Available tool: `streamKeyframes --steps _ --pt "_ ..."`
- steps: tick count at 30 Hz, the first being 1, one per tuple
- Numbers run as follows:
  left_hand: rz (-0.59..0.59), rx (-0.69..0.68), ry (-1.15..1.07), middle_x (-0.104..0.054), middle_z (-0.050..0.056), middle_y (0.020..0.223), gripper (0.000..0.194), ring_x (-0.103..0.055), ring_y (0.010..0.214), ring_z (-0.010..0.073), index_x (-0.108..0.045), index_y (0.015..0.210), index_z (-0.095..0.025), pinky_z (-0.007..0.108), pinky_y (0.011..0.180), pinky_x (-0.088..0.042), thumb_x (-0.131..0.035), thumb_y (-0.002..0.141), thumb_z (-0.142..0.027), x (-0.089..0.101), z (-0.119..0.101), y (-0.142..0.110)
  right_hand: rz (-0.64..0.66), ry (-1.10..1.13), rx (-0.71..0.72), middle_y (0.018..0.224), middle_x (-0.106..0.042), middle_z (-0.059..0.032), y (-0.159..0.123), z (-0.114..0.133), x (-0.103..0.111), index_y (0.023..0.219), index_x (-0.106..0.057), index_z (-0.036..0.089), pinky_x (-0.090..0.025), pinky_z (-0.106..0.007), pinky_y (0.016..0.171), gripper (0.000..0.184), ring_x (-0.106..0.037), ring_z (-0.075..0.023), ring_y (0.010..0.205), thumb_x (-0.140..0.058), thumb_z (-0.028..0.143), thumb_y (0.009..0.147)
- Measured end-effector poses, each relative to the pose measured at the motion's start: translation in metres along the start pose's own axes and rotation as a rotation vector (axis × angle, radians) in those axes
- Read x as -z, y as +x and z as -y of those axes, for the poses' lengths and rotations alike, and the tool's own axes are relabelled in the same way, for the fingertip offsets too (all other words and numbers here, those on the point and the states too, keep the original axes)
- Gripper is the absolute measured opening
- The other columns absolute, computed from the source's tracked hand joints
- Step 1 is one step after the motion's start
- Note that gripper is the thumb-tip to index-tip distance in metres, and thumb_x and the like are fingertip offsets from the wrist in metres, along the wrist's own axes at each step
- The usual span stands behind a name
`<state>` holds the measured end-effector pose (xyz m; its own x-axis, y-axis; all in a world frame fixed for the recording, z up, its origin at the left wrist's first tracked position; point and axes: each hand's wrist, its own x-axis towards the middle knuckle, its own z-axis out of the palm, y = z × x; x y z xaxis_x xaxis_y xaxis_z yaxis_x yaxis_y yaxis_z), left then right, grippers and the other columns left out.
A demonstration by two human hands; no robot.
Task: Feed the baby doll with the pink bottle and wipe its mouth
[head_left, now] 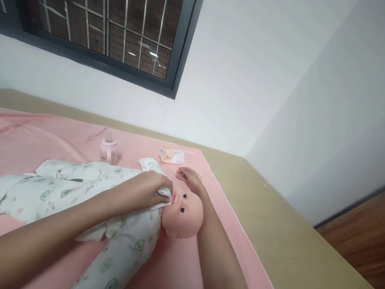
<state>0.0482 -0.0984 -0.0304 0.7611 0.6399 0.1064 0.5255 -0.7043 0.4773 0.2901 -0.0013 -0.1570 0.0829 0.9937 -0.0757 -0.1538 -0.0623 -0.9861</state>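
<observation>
A bald baby doll [189, 220] lies on its back on a pink sheet [183, 261], dressed in a white outfit [90, 188] with green animal prints. My left hand [153, 184] is closed on a white wipe [164, 193], which it presses at the doll's chin, beside the mouth. Around the top of the doll's head reaches my right forearm, the head against it. Beyond the head, my right hand [189, 178] rests near the sheet with fingers stretched out and nothing visible in it. Its palm is partly hidden.
A pink baby bottle [109, 151] with handles stands upright on the sheet, past the doll's body. A small open-looking packet [171, 155] lies just beyond my right hand. The wooden surface [249, 200] meets a white wall under a barred window [120, 40].
</observation>
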Motion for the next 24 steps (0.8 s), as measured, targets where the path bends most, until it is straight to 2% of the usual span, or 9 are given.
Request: streamKeyframes --steps 12,24 --pt "-0.05 -0.035 0.04 -0.069 0.0 0.08 0.018 -0.061 0.074 0.0185 -0.069 0.082 -0.023 0.025 0.061 -0.038 -0.051 0.08 -0.023 -0.004 0.016 0.006 -0.011 -0.002 0.01 0.074 -0.063 -0.0033 0.001 -0.001 -0.001 0.076 -0.063 0.018 -0.053 -0.035 0.092 0.006 -0.063 -0.0161 0.085 -0.065 0.023 0.075" --pt "-0.136 -0.027 0.079 -0.068 0.003 0.087 0.021 -0.062 0.08 0.0211 -0.068 0.086 -0.02 0.029 0.067 -0.04 -0.047 0.082 -0.019 -0.014 0.012 0.01 0.003 -0.014 0.024 0.079 -0.064 -0.005 0.002 -0.002 0.001 0.077 -0.063 0.018 -0.052 -0.037 0.093 0.011 -0.064 -0.0174 0.088 -0.068 0.027 0.072"
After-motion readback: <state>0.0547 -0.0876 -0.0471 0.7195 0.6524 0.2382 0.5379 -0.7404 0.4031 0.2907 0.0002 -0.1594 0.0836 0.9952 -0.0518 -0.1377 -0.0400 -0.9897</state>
